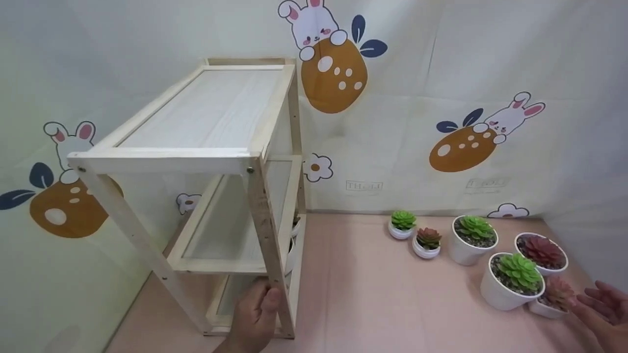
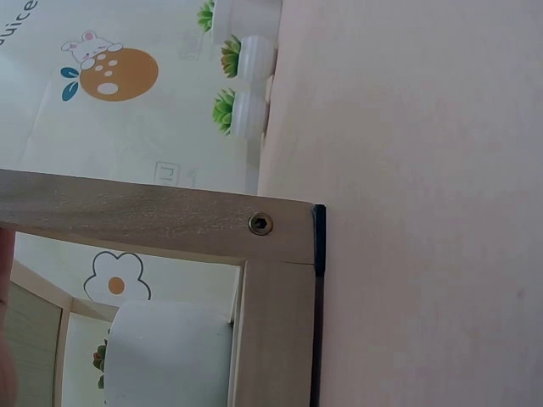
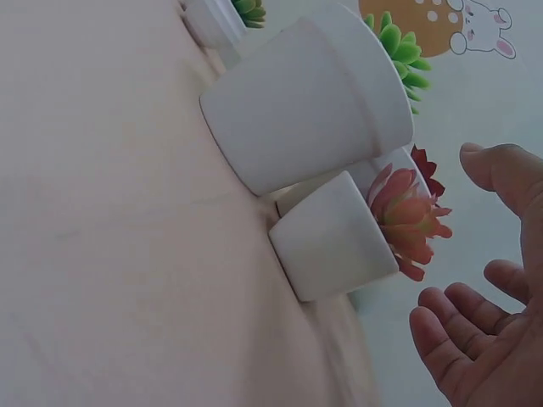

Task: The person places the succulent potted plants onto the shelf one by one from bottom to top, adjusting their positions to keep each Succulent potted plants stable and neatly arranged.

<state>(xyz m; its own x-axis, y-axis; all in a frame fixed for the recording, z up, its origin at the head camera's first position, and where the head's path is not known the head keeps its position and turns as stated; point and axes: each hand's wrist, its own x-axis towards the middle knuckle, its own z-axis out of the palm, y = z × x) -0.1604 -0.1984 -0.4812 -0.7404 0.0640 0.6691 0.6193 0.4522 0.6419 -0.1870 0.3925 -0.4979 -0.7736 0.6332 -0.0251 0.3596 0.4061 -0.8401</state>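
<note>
A three-tier pale wooden shelf rack [image 1: 206, 162] stands on the pink tabletop at the left. My left hand [image 1: 260, 306] grips its front right leg near the bottom; the left wrist view shows that frame's corner with a screw [image 2: 261, 224]. A white pot [image 2: 170, 352] sits inside the rack on a lower tier. My right hand [image 1: 601, 299] hovers open at the lower right, palm up and holding nothing, close beside a small white pot with a pink succulent [image 3: 335, 242]. Behind it stands a larger white pot with a green succulent [image 3: 314, 102].
Several potted succulents stand at the right: small green [image 1: 402, 225], small red [image 1: 427, 242], large green [image 1: 473, 239], large red [image 1: 542, 252], another large green [image 1: 512, 279]. A rabbit-print cloth backdrop [image 1: 441, 98] closes off the back and sides.
</note>
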